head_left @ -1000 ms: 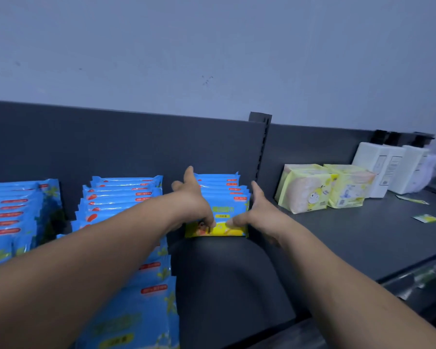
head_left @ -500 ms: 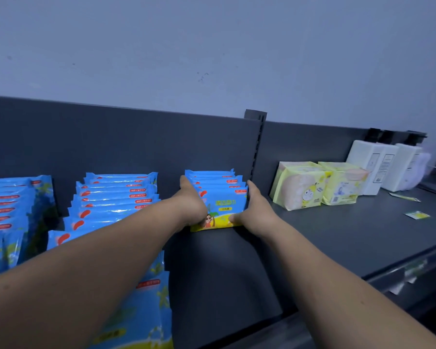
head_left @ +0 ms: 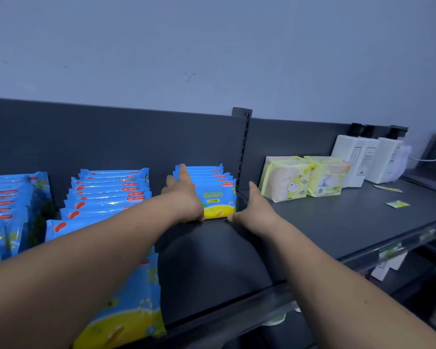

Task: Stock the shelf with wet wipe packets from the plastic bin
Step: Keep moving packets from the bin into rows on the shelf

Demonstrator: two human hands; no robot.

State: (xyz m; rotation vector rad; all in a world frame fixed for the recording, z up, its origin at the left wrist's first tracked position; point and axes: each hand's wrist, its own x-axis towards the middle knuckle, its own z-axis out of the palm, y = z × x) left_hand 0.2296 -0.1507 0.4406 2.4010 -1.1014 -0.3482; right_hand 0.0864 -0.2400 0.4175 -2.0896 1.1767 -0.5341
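Shelf [head_left: 337,222] is carrying upright packet rows. Rightmost row [head_left: 219,197] is standing near the back panel, btw both hands. L hand [head_left: 186,197], fingers straight, is pressing its left side; R hand [head_left: 257,210], open too, is lying just beside its right.

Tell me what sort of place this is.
Probably a shop: a dark metal shelf with label tags on its front rail, rows of identical wet wipe packets, plus tissue packs and white pump bottles.
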